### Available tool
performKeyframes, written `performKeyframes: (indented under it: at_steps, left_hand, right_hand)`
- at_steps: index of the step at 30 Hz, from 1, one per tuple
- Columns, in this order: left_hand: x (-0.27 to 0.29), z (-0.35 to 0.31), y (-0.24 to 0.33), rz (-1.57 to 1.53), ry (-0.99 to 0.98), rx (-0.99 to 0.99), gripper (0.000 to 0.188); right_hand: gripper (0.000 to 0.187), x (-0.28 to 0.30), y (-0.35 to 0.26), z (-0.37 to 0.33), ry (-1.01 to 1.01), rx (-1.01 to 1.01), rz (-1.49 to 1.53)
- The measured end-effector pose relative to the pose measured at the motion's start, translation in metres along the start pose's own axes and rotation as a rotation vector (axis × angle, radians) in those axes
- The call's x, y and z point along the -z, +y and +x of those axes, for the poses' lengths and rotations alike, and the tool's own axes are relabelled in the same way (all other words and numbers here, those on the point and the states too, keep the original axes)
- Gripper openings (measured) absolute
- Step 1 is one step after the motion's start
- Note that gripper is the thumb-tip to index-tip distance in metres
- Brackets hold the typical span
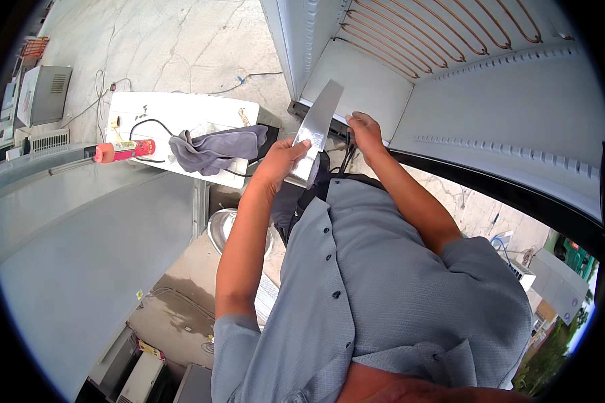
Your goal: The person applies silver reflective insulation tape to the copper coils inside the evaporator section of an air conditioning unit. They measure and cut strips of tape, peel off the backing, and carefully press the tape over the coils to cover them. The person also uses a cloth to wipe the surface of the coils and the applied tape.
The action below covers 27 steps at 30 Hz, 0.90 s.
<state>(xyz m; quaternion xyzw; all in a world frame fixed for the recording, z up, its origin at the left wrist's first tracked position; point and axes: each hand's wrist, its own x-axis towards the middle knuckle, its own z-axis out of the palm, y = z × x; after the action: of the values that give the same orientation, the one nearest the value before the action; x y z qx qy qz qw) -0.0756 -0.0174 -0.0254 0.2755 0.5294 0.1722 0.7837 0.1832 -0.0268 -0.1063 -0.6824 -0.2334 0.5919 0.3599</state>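
Observation:
My left hand (284,161) grips a flat, shiny strip of silver foil tape (324,111), its thumb lying on the face of it. The strip slants up and away toward the open cabinet. Below that hand a pale, rounded part shows, perhaps the tape's roll, mostly hidden. Just right of the strip is my right hand (366,132), fingers curled and thumb against fingertip; whatever it pinches is too small to make out. Both hands are in front of the white refrigerator cabinet (497,111), which has copper tubing (444,33) looped along one inner wall.
On a white appliance (175,107) at left lie a grey cloth (215,149), a red spray can (124,151) and a black cord. A metal basin (222,230) stands on the floor below. A large glass-like panel (94,235) fills the lower left.

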Motion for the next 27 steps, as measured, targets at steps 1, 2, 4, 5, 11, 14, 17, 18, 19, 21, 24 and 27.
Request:
performKeyframes:
  at_steps: [1,2,4,5,11,14,17,18,19,21,24,27]
  left_hand:
    - [0.005,0.004,0.000,0.032,-0.010,0.014,0.022]
    - [0.011,0.007,-0.001,0.061,-0.019,0.026,0.022]
    - [0.012,0.005,0.000,0.112,-0.011,0.050,0.021]
    - [0.012,0.001,0.005,0.198,-0.028,0.068,0.021]
    - [0.016,-0.021,0.025,0.451,-0.164,0.033,0.021]
    - [0.023,-0.028,0.027,0.481,-0.108,0.107,0.021]
    - [0.026,-0.031,0.028,0.507,-0.077,0.108,0.022]
    - [0.025,-0.032,0.031,0.495,-0.068,0.097,0.022]
    - [0.023,-0.033,0.034,0.484,-0.059,0.086,0.022]
    - [0.021,-0.034,0.036,0.439,-0.027,0.053,0.023]
    - [0.019,-0.031,0.037,0.345,0.037,-0.010,0.022]
    - [0.014,-0.026,0.041,0.256,0.074,-0.052,0.020]
  right_hand:
    - [0.062,-0.013,0.011,-0.015,-0.103,0.256,-0.133]
    - [0.065,-0.025,0.000,-0.037,-0.201,0.463,-0.407]
    - [0.077,-0.037,-0.043,-0.065,-0.460,0.799,-0.792]
    - [0.078,-0.041,-0.046,-0.066,-0.504,0.827,-0.845]
    - [0.083,-0.064,-0.050,-0.057,-0.734,0.946,-0.969]
    - [0.081,-0.068,-0.069,-0.053,-0.828,0.810,-0.995]
    - [0.080,-0.072,-0.082,-0.052,-0.894,0.699,-1.056]
    - [0.079,-0.072,-0.085,-0.051,-0.897,0.696,-1.073]
    - [0.077,-0.072,-0.081,-0.050,-0.795,0.843,-1.000]
    - [0.071,-0.071,-0.072,-0.052,-0.585,1.127,-0.840]
    - [0.057,-0.065,-0.077,-0.068,-0.341,1.175,-0.807]
    - [0.045,-0.058,-0.077,-0.076,-0.296,1.156,-0.818]
